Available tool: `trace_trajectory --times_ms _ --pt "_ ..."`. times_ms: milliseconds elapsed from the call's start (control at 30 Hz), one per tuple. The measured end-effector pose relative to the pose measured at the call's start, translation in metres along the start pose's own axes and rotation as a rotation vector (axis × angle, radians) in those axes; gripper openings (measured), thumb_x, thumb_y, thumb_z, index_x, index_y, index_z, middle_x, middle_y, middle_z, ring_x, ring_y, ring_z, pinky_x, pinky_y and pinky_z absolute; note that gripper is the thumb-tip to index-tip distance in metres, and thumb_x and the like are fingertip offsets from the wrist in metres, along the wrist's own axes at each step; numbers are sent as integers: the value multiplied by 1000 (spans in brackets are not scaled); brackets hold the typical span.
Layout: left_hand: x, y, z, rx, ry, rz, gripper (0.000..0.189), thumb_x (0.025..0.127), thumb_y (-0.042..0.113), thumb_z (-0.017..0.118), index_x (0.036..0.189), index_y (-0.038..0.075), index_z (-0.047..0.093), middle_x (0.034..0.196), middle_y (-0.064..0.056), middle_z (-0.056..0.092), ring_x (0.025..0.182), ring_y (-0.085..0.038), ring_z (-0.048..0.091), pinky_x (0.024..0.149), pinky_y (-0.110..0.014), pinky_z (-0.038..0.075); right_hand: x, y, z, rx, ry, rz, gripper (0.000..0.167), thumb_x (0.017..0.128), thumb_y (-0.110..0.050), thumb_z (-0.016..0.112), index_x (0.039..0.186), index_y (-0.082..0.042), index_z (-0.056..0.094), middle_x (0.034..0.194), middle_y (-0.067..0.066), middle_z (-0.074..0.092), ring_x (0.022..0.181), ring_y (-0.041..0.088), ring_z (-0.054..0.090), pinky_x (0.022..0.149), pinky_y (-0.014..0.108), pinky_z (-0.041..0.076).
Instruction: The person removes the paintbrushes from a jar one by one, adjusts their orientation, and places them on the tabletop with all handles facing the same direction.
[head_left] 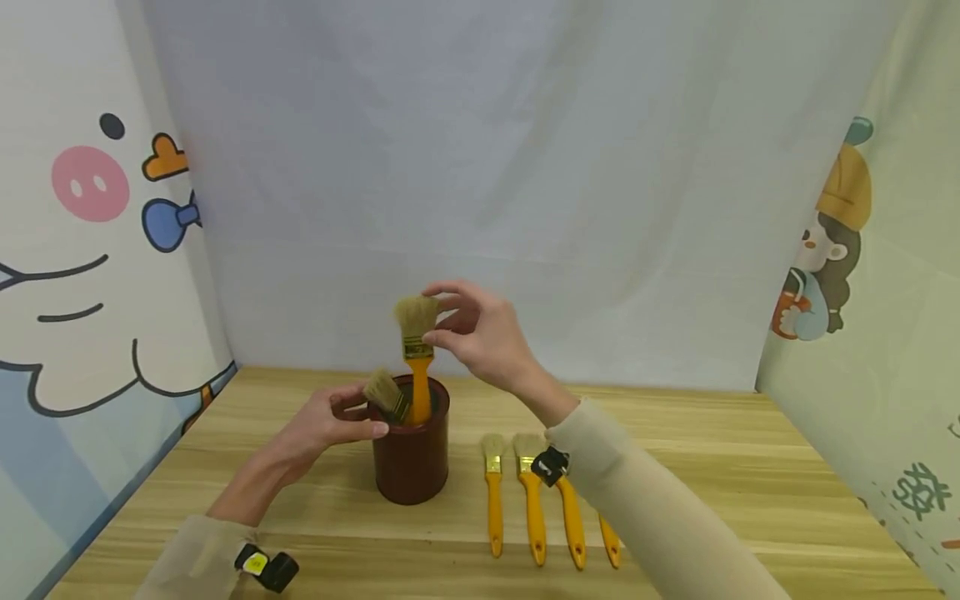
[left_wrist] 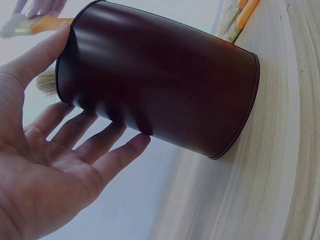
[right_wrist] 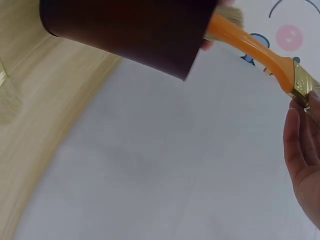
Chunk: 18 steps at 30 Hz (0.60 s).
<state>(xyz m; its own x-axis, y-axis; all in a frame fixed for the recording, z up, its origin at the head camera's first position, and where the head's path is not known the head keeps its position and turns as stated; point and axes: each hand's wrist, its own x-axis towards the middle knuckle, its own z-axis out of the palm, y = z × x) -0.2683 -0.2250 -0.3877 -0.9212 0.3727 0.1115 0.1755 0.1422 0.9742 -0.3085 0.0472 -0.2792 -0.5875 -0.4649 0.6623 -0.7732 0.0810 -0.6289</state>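
Observation:
A dark brown can (head_left: 411, 467) stands upright on the wooden table. My left hand (head_left: 326, 419) holds it near the rim; in the left wrist view the thumb lies at the rim and the fingers (left_wrist: 107, 150) rest along the side. One paintbrush (head_left: 386, 395) leans inside, bristles up, close to that hand. Above the opening, my right hand (head_left: 480, 337) pinches a second paintbrush (head_left: 417, 346) at its metal ferrule, bristles upward. This brush's yellow-orange handle (right_wrist: 255, 52) reaches down into the can's mouth; its lower end is hidden.
To the can's right, several yellow-handled paintbrushes (head_left: 494, 500) lie in a row on the table (head_left: 315, 533), partly covered by the right sleeve (head_left: 637, 483). A pale cloth (head_left: 562, 167) hangs behind; printed panels (head_left: 67, 317) stand at both sides.

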Motion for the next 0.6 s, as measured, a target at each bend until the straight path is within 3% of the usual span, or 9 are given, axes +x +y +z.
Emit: trace_trajectory --times_ms 200,600 --pt "0 0 -1 5 -5 -3 76 94 18 81 159 -1 45 158 -24 46 145 -51 39 111 -53 46 6 -8 -11 -5 57 -32 44 90 9 79 131 -2 68 113 17 74 88 22 77 77 35 62" --pt "-1 0 -1 8 -3 -8 77 94 19 80 159 -1 44 159 -26 44 146 -51 39 110 -53 46 6 -18 -30 -29 96 -43 45 89 9 80 131 -4 69 111 14 75 87 22 77 76 36 62"
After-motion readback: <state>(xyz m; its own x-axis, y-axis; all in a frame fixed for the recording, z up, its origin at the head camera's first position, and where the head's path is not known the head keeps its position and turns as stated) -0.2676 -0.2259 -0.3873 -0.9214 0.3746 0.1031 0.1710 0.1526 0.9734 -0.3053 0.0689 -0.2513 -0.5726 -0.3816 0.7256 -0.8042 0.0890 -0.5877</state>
